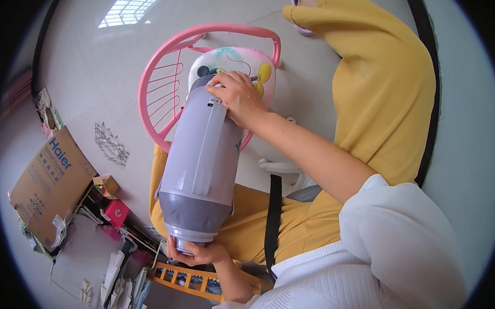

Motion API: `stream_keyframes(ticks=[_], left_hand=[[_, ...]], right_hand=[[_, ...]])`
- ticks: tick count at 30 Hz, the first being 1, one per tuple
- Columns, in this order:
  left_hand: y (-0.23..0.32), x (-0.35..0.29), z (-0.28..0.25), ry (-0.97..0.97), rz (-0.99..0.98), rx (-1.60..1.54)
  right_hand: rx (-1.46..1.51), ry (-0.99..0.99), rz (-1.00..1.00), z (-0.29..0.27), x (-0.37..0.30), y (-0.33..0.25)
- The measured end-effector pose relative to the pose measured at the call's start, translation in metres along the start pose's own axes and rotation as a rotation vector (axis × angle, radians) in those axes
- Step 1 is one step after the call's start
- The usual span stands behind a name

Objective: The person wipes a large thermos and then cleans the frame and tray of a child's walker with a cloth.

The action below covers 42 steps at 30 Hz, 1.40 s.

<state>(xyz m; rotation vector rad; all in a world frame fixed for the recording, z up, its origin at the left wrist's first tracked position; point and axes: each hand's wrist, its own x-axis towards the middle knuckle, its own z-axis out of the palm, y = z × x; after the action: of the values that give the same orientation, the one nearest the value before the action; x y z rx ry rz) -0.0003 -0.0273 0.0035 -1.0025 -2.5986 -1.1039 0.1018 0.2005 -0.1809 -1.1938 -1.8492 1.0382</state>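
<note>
Head view: our left hand (193,253) and right hand (239,98) hold opposite ends of a lavender cylindrical plastic flask (195,144), fingers bent.

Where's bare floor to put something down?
Left of the pink chair, above the cardboard box, there's wide floor. Right of the chair, a smaller patch reaches the yellow trouser leg. It's crowded below that box, and where the left hand and right hand hold the flask.
</note>
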Motion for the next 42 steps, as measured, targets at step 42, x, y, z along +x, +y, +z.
stream_keyframes(ticks=[42], left_hand=[[0.075, 0.043, -0.007, -0.575, 0.475, 0.300]], right_hand=[[0.258, 0.179, 0.877, 0.019, -0.057, 0.042]])
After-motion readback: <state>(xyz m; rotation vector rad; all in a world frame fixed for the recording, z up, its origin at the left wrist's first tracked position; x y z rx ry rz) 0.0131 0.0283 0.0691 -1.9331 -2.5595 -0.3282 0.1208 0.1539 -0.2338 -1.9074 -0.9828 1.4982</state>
